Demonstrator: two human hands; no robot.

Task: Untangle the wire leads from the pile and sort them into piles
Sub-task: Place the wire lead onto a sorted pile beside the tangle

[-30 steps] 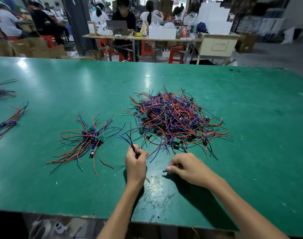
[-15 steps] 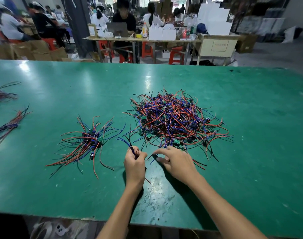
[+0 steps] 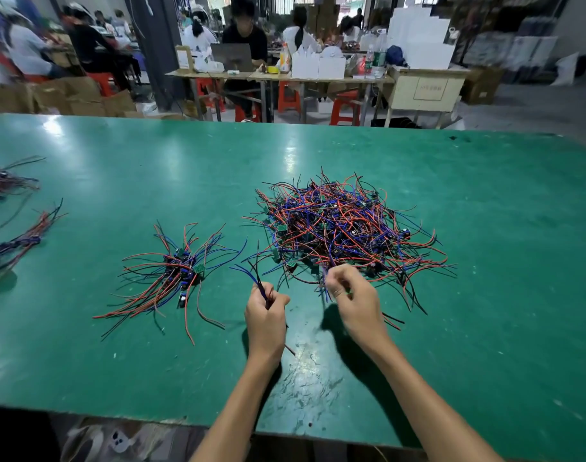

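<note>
A big tangled pile [image 3: 345,228] of red, blue and black wire leads with small green boards lies in the middle of the green table [image 3: 501,295]. Left of it sits a smaller sorted pile [image 3: 178,278]. My left hand [image 3: 265,315] grips a few leads [image 3: 251,271] that stick up from the fist, just in front of the big pile. My right hand [image 3: 351,295] is at the near edge of the big pile, its fingers curled and pinching wires there; the exact wire is hidden by the fingers.
Two more bundles of leads [image 3: 15,241] [image 3: 5,181] lie at the table's far left. The near table edge [image 3: 151,416] runs just below my forearms. Behind the table, people sit at workbenches with boxes and red stools.
My right hand has moved forward from the bare table to the near edge of the big pile and closed its fingers on wires. My left hand keeps its leads in place.
</note>
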